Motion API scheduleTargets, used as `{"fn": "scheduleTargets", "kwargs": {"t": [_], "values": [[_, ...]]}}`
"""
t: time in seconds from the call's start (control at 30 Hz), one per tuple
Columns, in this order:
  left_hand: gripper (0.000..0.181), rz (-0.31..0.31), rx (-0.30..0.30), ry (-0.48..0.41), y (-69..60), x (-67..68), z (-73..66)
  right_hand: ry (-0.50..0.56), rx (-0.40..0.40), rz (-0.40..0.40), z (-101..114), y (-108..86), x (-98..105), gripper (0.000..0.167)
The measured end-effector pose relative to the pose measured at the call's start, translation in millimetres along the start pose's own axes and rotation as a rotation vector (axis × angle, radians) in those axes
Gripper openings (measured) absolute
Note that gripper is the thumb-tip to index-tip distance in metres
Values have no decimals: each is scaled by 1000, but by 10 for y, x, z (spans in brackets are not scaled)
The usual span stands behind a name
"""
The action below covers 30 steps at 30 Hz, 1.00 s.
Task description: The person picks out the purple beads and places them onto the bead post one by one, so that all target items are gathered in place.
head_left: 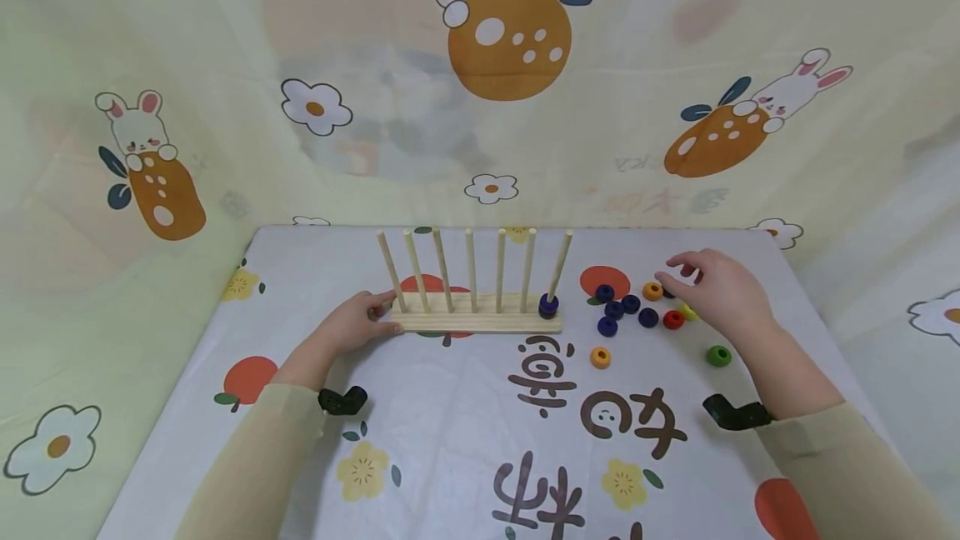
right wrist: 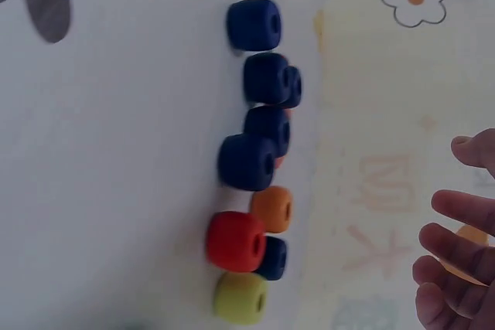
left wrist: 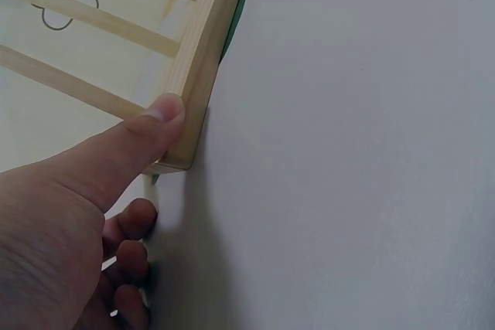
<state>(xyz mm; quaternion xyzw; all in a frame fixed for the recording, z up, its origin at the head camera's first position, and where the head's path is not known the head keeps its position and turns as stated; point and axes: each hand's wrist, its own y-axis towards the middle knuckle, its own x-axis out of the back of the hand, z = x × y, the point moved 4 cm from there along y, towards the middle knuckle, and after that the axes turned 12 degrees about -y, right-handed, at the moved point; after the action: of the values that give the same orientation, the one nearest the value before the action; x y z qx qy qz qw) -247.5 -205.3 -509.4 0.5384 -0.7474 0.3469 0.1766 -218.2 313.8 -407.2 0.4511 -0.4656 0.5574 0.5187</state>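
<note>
A wooden peg rack (head_left: 472, 323) with a row of upright pegs stands mid-table; dark blue beads (head_left: 549, 307) sit low on its rightmost peg. My left hand (head_left: 348, 325) grips the rack's left end. In the left wrist view its thumb (left wrist: 164, 110) presses the base's face, and the other fingers curl near the end. Raised over the loose beads at the right, my right hand (head_left: 723, 290) holds nothing, its fingers spread and slightly bent. Below it lie several dark blue beads (head_left: 648, 317), a red bead (head_left: 673, 319), an orange bead (head_left: 652, 291) and a yellow bead (right wrist: 241, 297).
Apart from the cluster, a green bead (head_left: 718, 356) lies below the right hand and another orange bead (head_left: 600, 357) lies nearer the front. A printed cloth covers the table (head_left: 442, 423). Patterned curtain (head_left: 375, 157) hangs behind and at both sides.
</note>
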Motion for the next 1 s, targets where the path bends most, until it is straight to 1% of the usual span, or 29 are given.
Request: {"fn": "scheduleTargets", "kwargs": {"t": [0.2, 0.4, 0.53, 0.77, 1.0], "values": [[80, -4, 6, -14, -16, 10, -12, -4, -28, 22, -158, 44, -195, 58], [81, 4, 3, -21, -11, 13, 1, 12, -50, 65, -324, 86, -331, 57], [81, 3, 0, -20, -1, 7, 15, 25, -70, 89, -418, 122, -411, 59], [81, 11, -7, -13, 9, 14, 9, 43, -105, 141, -501, 170, -523, 65], [81, 15, -7, -13, 23, 6, 14, 57, -118, 170, -552, 232, -605, 65]]}}
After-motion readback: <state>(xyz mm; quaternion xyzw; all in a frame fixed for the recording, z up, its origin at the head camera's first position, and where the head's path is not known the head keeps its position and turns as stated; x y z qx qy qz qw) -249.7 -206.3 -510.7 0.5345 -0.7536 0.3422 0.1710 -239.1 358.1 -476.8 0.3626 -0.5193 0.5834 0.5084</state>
